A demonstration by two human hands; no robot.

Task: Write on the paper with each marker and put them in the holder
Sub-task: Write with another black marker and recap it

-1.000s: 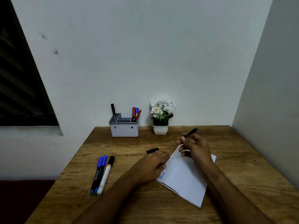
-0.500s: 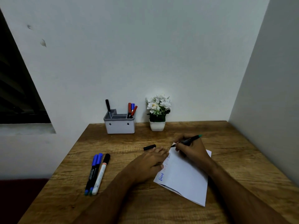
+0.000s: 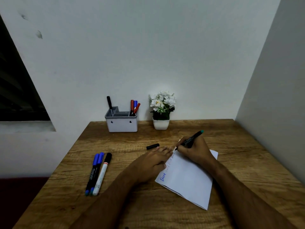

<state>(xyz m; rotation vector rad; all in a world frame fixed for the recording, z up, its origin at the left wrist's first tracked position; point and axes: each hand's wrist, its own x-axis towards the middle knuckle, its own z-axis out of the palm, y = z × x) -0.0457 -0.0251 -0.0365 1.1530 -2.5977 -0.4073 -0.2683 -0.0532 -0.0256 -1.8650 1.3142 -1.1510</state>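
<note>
- Right hand (image 3: 195,150) clamped around the green-ended marker (image 3: 189,140), tip down on the far left corner of the paper (image 3: 188,177), tail slanting up and away to the right.
- Left hand (image 3: 153,162) flat, fingers straight, pressing the paper's left edge – just beside the writing hand.
- Loose black cap (image 3: 152,146) just beyond the left fingertips, long axis crosswise (nearer the left hand, likely the one to fetch it).
- Holder (image 3: 122,123) well ahead and left of both hands, four markers already standing in it.
- Three capped markers (image 3: 98,173) further left of the left hand – lying lengthwise, not yet used.
</note>
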